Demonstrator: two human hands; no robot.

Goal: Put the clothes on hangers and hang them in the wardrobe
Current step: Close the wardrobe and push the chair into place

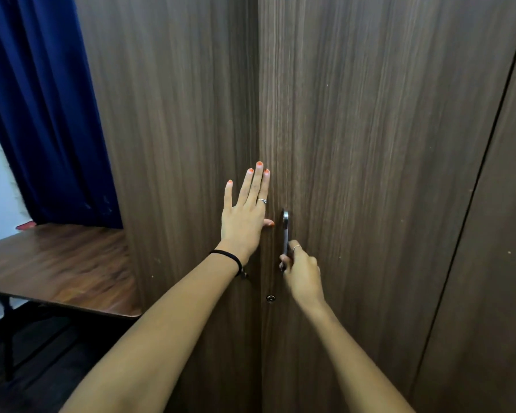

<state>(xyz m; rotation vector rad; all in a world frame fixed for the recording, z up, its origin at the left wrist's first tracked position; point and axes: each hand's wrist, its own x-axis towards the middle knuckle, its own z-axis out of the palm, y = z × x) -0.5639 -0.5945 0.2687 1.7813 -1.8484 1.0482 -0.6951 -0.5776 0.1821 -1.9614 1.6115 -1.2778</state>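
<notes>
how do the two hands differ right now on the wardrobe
The left hand lies flat, fingers straight, on the left door; the right hand curls round the metal handle on the right door. The left sits higher and wears a black wristband. Both wear rings.

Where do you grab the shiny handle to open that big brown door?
Grab the metal handle around its lower half, coming from the right, as the right hand does. It is a tall, thin bar standing off the right door, so fingers can probably hook behind it. The left hand lies flat on the left door.
</notes>
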